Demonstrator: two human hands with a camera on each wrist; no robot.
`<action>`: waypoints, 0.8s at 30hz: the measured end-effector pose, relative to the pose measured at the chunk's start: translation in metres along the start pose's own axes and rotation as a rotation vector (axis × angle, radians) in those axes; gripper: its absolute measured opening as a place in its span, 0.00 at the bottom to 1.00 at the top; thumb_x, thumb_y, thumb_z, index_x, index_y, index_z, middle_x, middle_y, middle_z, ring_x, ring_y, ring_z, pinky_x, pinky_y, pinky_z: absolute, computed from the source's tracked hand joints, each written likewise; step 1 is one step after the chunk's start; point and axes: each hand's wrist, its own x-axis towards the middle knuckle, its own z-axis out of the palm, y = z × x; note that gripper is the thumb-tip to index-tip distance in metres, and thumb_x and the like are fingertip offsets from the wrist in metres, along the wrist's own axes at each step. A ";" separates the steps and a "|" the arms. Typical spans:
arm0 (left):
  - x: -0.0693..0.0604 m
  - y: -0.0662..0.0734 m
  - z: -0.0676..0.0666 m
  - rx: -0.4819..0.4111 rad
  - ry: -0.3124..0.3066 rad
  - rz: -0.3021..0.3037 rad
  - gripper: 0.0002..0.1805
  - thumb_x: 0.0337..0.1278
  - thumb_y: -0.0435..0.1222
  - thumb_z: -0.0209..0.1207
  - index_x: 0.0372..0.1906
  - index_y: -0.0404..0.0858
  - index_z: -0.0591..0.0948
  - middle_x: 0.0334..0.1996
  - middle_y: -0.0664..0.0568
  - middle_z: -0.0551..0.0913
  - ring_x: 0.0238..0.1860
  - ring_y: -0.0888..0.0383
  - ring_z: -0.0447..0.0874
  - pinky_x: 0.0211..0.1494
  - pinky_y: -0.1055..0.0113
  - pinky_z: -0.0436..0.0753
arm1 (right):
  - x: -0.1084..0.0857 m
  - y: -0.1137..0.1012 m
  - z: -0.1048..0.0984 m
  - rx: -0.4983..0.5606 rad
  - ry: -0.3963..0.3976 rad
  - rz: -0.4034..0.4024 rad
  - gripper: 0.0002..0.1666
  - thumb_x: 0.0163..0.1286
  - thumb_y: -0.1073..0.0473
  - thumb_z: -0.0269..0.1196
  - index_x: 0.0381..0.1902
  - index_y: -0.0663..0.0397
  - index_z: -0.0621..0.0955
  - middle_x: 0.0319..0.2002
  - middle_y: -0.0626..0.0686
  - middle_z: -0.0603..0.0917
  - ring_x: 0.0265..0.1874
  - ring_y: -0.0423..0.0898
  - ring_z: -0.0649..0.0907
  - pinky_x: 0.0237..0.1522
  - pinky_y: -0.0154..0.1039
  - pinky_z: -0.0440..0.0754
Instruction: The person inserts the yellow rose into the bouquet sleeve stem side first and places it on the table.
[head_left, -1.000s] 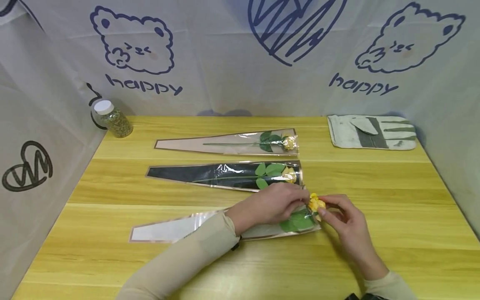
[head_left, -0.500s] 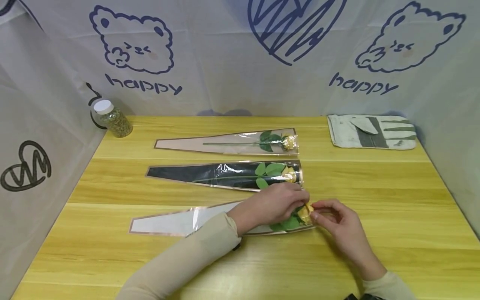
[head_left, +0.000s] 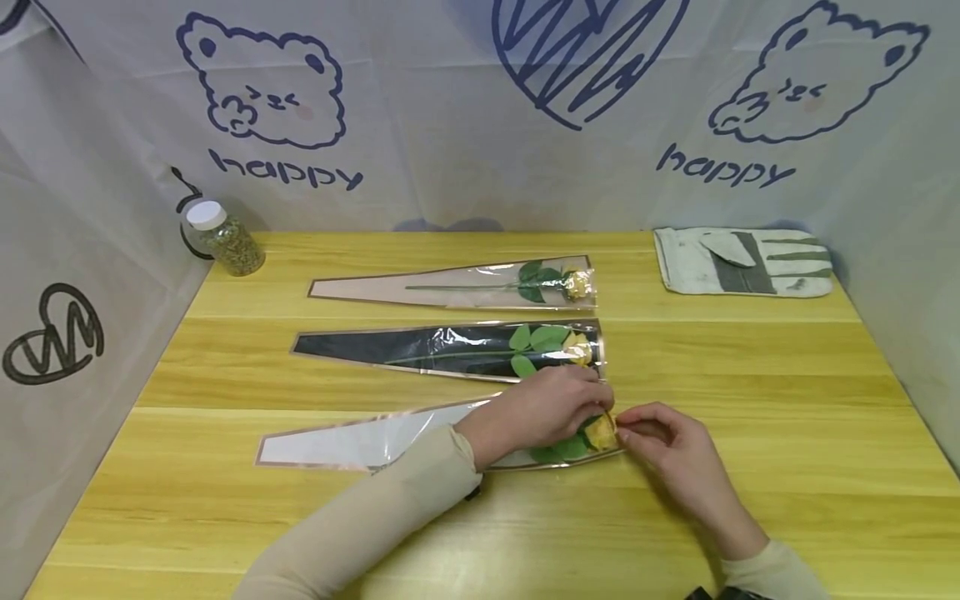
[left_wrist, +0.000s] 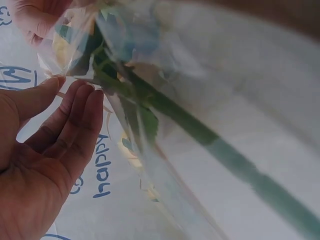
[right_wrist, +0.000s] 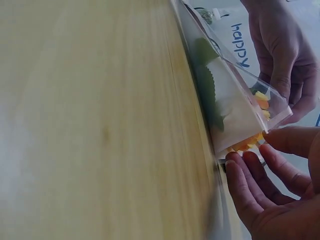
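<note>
A yellow rose (head_left: 600, 432) with green leaves lies inside the nearest flower sleeve (head_left: 322, 446), which is clear in front and white behind with a rose-gold border. My left hand (head_left: 543, 408) pinches the upper edge of its wide mouth between thumb and fingers; the left wrist view shows this left hand (left_wrist: 55, 145) close up, beside the green stem (left_wrist: 200, 130). From the right, my right hand (head_left: 682, 454) has thumb and fingertips at the mouth's edge by the bloom. In the right wrist view, the right hand (right_wrist: 280, 185) holds that edge below the orange-yellow petals.
Behind lie a black sleeve (head_left: 360, 346) and a pale pink sleeve (head_left: 360, 287), each holding a yellow rose. A white-capped jar (head_left: 234, 246) stands at back left. A folded work glove (head_left: 742, 262) lies at back right. White cloth walls (head_left: 427, 108) enclose the wooden table (head_left: 787, 400).
The rose, at first protruding from the mouth, has moved left into the sleeve. My right hand has followed it slightly left. My left hand has hardly moved.
</note>
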 end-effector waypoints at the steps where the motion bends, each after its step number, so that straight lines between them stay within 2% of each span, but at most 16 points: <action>1: 0.000 0.000 0.000 0.003 -0.006 -0.003 0.07 0.72 0.34 0.54 0.42 0.42 0.84 0.40 0.54 0.82 0.43 0.61 0.79 0.49 0.73 0.76 | 0.000 0.000 0.000 0.004 -0.001 0.008 0.14 0.64 0.70 0.66 0.47 0.71 0.80 0.43 0.63 0.84 0.40 0.43 0.85 0.43 0.34 0.81; 4: 0.002 0.001 0.001 0.014 -0.021 -0.009 0.07 0.71 0.33 0.55 0.43 0.41 0.84 0.41 0.54 0.82 0.44 0.61 0.80 0.49 0.73 0.76 | 0.000 -0.002 0.000 -0.002 -0.003 0.027 0.13 0.67 0.68 0.64 0.47 0.71 0.80 0.43 0.62 0.84 0.41 0.42 0.84 0.44 0.33 0.80; 8: 0.002 0.002 0.003 0.036 -0.030 -0.008 0.07 0.70 0.33 0.56 0.42 0.42 0.84 0.41 0.54 0.82 0.43 0.61 0.80 0.48 0.74 0.76 | 0.000 -0.002 -0.001 -0.070 -0.007 0.025 0.11 0.70 0.65 0.62 0.47 0.67 0.82 0.45 0.59 0.85 0.43 0.42 0.84 0.46 0.32 0.79; 13: 0.002 0.002 0.004 0.049 -0.056 -0.044 0.07 0.70 0.35 0.56 0.44 0.44 0.84 0.43 0.56 0.82 0.44 0.62 0.80 0.47 0.73 0.77 | 0.000 -0.003 -0.005 -0.139 -0.018 0.002 0.10 0.73 0.61 0.60 0.45 0.64 0.83 0.43 0.56 0.85 0.42 0.45 0.83 0.45 0.33 0.79; 21: 0.001 0.002 0.004 0.036 -0.076 -0.057 0.08 0.71 0.37 0.55 0.47 0.46 0.84 0.45 0.58 0.82 0.45 0.63 0.80 0.47 0.73 0.77 | -0.003 -0.007 -0.005 -0.187 -0.085 -0.027 0.11 0.72 0.56 0.62 0.40 0.61 0.83 0.35 0.53 0.84 0.33 0.47 0.81 0.36 0.37 0.78; 24: 0.000 0.002 0.004 0.010 -0.090 -0.079 0.13 0.72 0.38 0.55 0.55 0.46 0.82 0.51 0.57 0.82 0.47 0.63 0.79 0.47 0.73 0.77 | -0.003 -0.007 -0.006 -0.183 -0.126 -0.054 0.09 0.71 0.58 0.63 0.37 0.60 0.82 0.30 0.53 0.82 0.26 0.45 0.79 0.29 0.36 0.76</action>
